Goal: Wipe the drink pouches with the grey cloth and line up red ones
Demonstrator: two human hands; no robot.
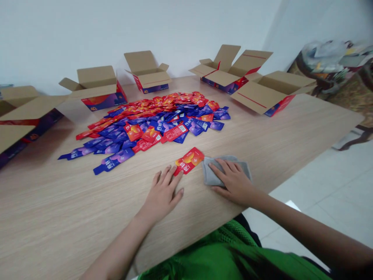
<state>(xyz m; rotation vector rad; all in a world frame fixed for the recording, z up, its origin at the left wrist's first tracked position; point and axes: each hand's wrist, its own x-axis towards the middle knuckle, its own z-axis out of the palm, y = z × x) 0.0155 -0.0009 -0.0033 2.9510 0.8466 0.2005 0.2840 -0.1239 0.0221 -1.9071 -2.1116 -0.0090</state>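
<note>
A red and orange packet (190, 160) lies flat on the table just in front of my left hand (163, 194). My left hand rests palm down with its fingers stretched out, fingertips at the packet's near left corner. To the right, my right hand (233, 179) lies flat over a folded grey cloth (211, 174), fingers spread on top of it. The cloth's left edge meets the packet's right end. Beyond both hands spreads a heap of red and blue packets (163, 124), overlapping each other; one blue packet (115, 160) lies at its near edge.
Several open cardboard boxes stand around the heap, including a left box (43, 120), a back box (150, 79) and a right box (268, 93). The wooden table (72, 206) ends at its right edge above a tiled floor. A chair with plastic bags (326, 54) stands beyond.
</note>
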